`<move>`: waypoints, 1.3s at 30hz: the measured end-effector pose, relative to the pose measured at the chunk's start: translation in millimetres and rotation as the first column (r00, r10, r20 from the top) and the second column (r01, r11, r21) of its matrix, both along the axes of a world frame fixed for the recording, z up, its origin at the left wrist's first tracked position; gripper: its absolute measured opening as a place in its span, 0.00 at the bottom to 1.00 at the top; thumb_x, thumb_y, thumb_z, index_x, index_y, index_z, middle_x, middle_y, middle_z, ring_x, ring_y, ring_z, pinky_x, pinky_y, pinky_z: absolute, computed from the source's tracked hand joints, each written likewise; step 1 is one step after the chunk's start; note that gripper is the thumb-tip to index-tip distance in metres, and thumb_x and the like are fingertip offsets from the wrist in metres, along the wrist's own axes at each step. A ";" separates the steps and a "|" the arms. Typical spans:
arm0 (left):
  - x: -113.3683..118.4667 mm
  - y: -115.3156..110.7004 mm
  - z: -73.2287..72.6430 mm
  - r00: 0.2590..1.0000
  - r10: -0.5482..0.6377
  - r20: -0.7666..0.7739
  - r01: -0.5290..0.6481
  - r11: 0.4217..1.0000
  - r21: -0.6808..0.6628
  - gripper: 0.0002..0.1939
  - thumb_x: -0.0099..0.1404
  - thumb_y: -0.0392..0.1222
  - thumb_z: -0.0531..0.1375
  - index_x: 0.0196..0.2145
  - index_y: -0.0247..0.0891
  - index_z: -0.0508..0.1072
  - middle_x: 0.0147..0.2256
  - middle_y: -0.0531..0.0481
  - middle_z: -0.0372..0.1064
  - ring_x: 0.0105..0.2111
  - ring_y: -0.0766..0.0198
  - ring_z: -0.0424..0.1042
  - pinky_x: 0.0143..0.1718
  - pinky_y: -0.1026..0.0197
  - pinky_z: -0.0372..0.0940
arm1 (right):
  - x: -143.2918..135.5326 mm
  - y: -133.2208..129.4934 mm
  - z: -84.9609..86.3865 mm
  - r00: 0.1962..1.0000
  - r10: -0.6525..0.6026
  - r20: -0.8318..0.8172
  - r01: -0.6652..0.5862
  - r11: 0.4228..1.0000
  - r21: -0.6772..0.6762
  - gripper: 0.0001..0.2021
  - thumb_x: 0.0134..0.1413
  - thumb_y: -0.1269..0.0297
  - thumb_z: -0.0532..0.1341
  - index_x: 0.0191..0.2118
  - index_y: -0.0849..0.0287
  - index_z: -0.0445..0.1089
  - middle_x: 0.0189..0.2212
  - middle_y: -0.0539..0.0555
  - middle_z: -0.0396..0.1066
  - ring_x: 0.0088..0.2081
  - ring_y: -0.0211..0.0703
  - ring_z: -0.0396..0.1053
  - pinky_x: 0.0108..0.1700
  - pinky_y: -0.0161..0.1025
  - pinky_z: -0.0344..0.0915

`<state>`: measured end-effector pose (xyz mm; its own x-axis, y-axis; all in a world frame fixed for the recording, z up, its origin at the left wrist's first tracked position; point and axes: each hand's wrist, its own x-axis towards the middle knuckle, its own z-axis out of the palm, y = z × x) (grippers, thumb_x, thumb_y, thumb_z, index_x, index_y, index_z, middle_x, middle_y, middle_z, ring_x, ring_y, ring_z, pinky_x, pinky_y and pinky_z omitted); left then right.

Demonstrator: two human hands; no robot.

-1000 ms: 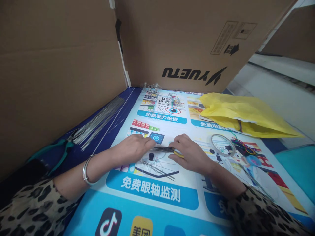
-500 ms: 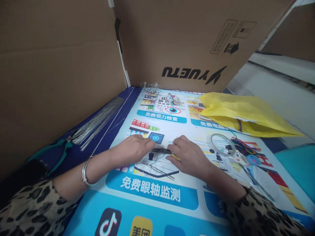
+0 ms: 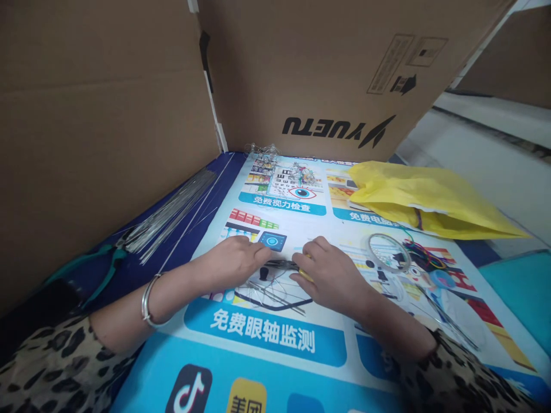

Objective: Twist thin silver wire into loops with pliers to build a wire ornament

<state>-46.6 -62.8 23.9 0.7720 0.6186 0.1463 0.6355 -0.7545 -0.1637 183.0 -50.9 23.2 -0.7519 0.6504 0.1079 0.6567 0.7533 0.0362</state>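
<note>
Fingers of the right hand (image 3: 329, 276) clasp pliers (image 3: 282, 264)!
Their tips point at the left hand (image 3: 232, 261): fingers pressed together, contents hidden.

Yellow bag (image 3: 430, 192) before a brown cardboard panel (image 3: 318, 69).

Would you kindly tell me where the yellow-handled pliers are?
In the head view, the pliers are just below centre, gripped in the right hand, nose toward the left hand.

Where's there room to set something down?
Bare: the printed sheet's near end, between the forearms; a small patch between right hand and yellow bag. Crowded: around the pliers and loose wires, and by the ring and coloured cords.
</note>
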 end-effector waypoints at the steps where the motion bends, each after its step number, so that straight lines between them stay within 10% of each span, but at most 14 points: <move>1: -0.3 0.2 0.1 1.000 -0.002 -0.002 0.002 1.000 0.002 0.12 0.63 0.32 0.50 0.44 0.38 0.61 0.28 0.51 0.66 0.24 0.62 0.65 0.27 0.60 0.56 | 0.4 0.5 -0.1 1.000 0.004 -0.002 -0.004 1.000 -0.004 0.11 0.56 0.57 0.52 0.37 0.58 0.66 0.34 0.58 0.65 0.40 0.48 0.57 0.38 0.42 0.56; 39: 2.1 -4.5 8.1 0.999 -0.021 -0.041 0.022 0.999 0.024 0.09 0.63 0.31 0.49 0.42 0.36 0.61 0.24 0.51 0.64 0.23 0.63 0.64 0.25 0.62 0.53 | 3.1 1.8 1.7 0.999 0.013 -0.046 -0.019 0.990 -0.140 0.13 0.55 0.55 0.52 0.37 0.58 0.66 0.33 0.57 0.64 0.40 0.47 0.57 0.39 0.42 0.57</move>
<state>-44.5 -67.4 32.0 0.7906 0.5984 0.1298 0.6118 -0.7632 -0.2077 186.1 -49.1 24.8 -0.7587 0.6496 0.0498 0.6433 0.7590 -0.1001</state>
